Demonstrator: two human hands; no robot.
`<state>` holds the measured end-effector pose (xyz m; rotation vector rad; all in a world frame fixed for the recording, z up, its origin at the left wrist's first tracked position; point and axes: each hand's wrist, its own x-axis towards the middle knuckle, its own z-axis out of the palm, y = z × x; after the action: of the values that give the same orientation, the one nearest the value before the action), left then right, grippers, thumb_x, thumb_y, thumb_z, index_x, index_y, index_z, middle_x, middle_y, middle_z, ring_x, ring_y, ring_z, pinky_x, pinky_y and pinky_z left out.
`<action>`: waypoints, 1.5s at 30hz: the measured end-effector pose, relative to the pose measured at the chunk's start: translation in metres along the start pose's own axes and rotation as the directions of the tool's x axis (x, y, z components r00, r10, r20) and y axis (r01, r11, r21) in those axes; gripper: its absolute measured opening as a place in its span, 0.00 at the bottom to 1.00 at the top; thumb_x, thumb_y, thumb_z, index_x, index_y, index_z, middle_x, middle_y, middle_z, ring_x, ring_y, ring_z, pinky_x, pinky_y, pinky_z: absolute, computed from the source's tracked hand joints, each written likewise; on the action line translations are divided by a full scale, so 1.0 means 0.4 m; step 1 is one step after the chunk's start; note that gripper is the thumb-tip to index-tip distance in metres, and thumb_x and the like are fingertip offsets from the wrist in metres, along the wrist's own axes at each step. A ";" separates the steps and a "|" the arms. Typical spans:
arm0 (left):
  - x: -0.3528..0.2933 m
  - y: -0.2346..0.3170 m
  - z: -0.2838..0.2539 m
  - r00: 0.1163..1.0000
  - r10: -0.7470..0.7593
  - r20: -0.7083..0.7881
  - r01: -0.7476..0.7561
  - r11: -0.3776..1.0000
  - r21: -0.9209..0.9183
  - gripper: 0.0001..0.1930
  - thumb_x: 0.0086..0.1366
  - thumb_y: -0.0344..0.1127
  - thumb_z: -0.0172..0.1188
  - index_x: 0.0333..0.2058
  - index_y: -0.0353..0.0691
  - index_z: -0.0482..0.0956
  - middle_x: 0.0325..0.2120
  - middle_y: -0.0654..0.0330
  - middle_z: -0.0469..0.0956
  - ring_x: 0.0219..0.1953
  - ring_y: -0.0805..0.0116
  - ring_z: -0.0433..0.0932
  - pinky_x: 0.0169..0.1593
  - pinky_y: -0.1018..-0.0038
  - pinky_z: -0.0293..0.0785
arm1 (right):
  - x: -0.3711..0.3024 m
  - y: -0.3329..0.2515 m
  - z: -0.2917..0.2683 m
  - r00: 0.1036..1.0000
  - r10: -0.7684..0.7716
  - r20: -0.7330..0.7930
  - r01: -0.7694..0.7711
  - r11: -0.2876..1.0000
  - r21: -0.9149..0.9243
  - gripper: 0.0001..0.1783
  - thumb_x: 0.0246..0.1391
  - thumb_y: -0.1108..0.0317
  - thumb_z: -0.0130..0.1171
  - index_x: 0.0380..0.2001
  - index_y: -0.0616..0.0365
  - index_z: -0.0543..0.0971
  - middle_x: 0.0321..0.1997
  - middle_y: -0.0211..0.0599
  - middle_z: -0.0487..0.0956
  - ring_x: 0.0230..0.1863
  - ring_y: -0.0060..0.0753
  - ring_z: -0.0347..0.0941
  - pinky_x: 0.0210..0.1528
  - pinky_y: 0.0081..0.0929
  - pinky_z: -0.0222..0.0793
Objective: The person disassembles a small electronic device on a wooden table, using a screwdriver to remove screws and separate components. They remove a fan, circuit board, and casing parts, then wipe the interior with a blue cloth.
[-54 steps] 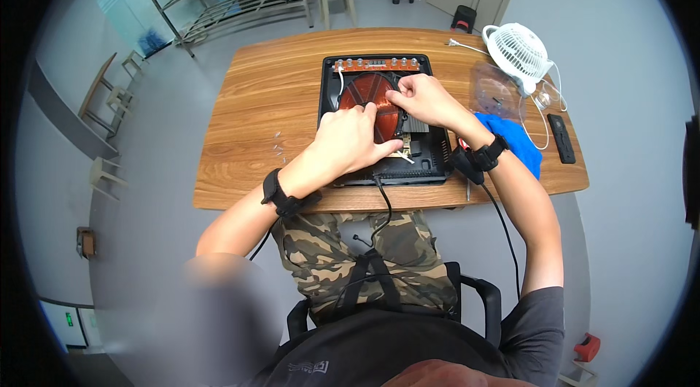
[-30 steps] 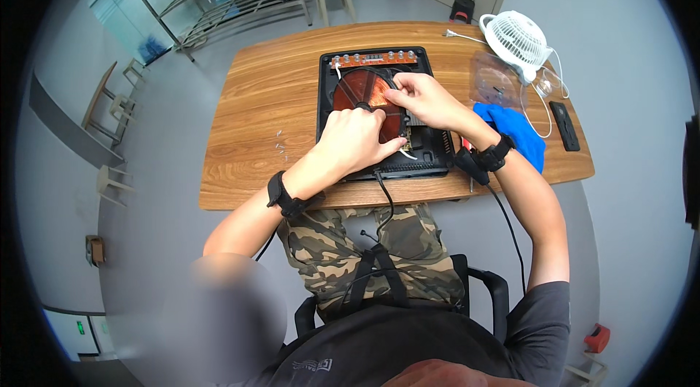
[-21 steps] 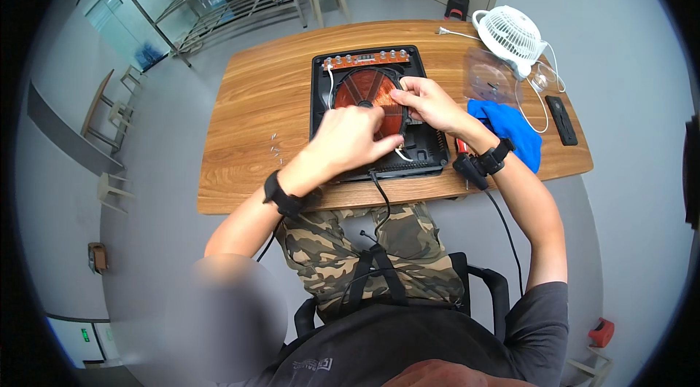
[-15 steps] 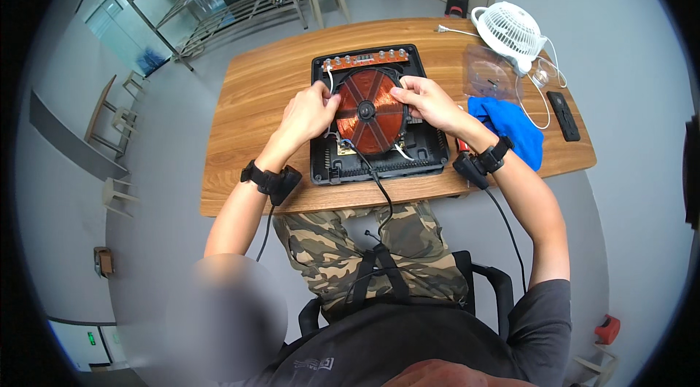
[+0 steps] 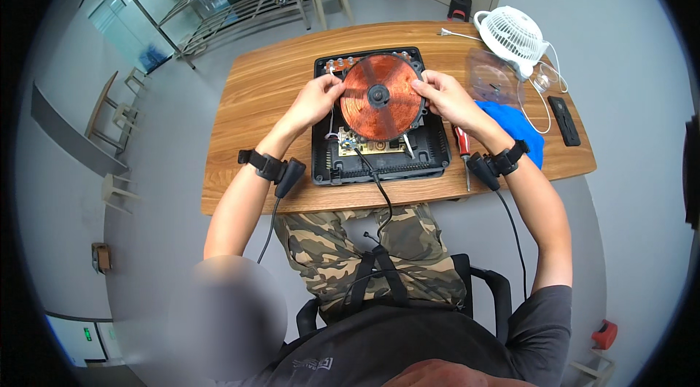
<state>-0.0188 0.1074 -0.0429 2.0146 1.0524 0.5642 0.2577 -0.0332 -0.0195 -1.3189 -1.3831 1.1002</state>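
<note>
While both hands are working on one part, the left hand (image 5: 315,103) is pinching the left rim of a round copper coil (image 5: 378,97), and the right hand (image 5: 448,101) is pinching the opposite rim, its thumb resting near the edge of the face. Each grip is standing narrow with the coil's edge inside it; the fingers underneath are not showing. The coil is lying directly between the two grips, its centre sitting slightly to the person's side of the line joining them. Being round, it is presenting no long axis, and neither hand is sitting clearly nearer the centre. It is apparently being held above the open black housing (image 5: 432,159), overlapping the orange control strip (image 5: 341,64) beyond the grips; the clearance is not showing. Toward the person from the grips, a tan circuit board (image 5: 388,147) is partly showing. The housing is resting on the wooden worktop (image 5: 255,110). Outward from the right grip, a red-handled screwdriver (image 5: 462,141) is lying just beside the housing, with a blue cloth (image 5: 516,128) lying farther right.
</note>
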 end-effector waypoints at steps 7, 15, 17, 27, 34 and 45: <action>0.131 0.081 0.029 0.994 0.111 -0.021 -0.110 0.992 0.058 0.17 0.72 0.43 0.59 0.41 0.32 0.82 0.30 0.64 0.82 0.32 0.77 0.77 0.38 0.75 0.74 | -0.020 0.016 -0.084 0.983 0.055 -0.173 -0.098 0.964 -0.249 0.21 0.69 0.53 0.54 0.32 0.61 0.79 0.26 0.26 0.77 0.29 0.17 0.70 0.34 0.21 0.66; 0.284 0.109 0.132 0.993 0.098 0.062 -0.103 0.992 0.074 0.16 0.70 0.42 0.60 0.42 0.31 0.83 0.34 0.57 0.84 0.38 0.72 0.79 0.44 0.71 0.75 | -0.022 0.141 -0.166 0.935 0.231 -0.269 -0.283 0.943 -0.174 0.24 0.69 0.52 0.53 0.27 0.61 0.81 0.21 0.27 0.78 0.21 0.18 0.66 0.25 0.24 0.63; 0.317 0.094 0.144 0.989 0.109 0.099 -0.112 0.993 0.030 0.16 0.70 0.41 0.61 0.42 0.31 0.83 0.34 0.59 0.84 0.37 0.73 0.78 0.45 0.72 0.75 | -0.024 0.162 -0.177 0.929 0.282 -0.241 -0.321 0.937 -0.139 0.25 0.69 0.51 0.52 0.25 0.60 0.80 0.20 0.28 0.77 0.17 0.19 0.64 0.22 0.24 0.60; 0.311 0.070 0.164 0.980 0.095 0.174 -0.119 0.984 0.131 0.11 0.66 0.38 0.63 0.34 0.34 0.81 0.29 0.64 0.80 0.34 0.76 0.75 0.42 0.73 0.73 | -0.045 0.155 -0.150 0.916 0.344 -0.205 -0.371 0.922 -0.109 0.26 0.70 0.52 0.51 0.23 0.60 0.79 0.18 0.30 0.75 0.16 0.21 0.65 0.20 0.25 0.60; 0.280 0.049 0.175 0.984 0.074 0.162 -0.099 0.983 0.152 0.14 0.66 0.40 0.62 0.37 0.32 0.84 0.30 0.58 0.83 0.35 0.70 0.79 0.44 0.70 0.75 | -0.033 0.204 -0.157 0.928 0.329 -0.173 -0.344 0.937 -0.065 0.27 0.70 0.51 0.51 0.22 0.60 0.78 0.17 0.30 0.74 0.15 0.21 0.63 0.18 0.24 0.58; 0.245 0.035 0.160 0.985 0.004 0.174 0.013 0.995 -0.100 0.15 0.68 0.36 0.59 0.46 0.32 0.85 0.35 0.57 0.85 0.29 0.72 0.80 0.41 0.72 0.77 | -0.029 0.206 -0.166 0.920 0.353 -0.169 -0.371 0.924 -0.092 0.26 0.71 0.51 0.51 0.25 0.60 0.78 0.19 0.28 0.74 0.15 0.19 0.64 0.18 0.23 0.58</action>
<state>0.0859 0.1561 -0.0670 1.9345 0.9052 0.4213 0.3394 -0.0409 -0.0875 -1.7632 -1.1354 1.1425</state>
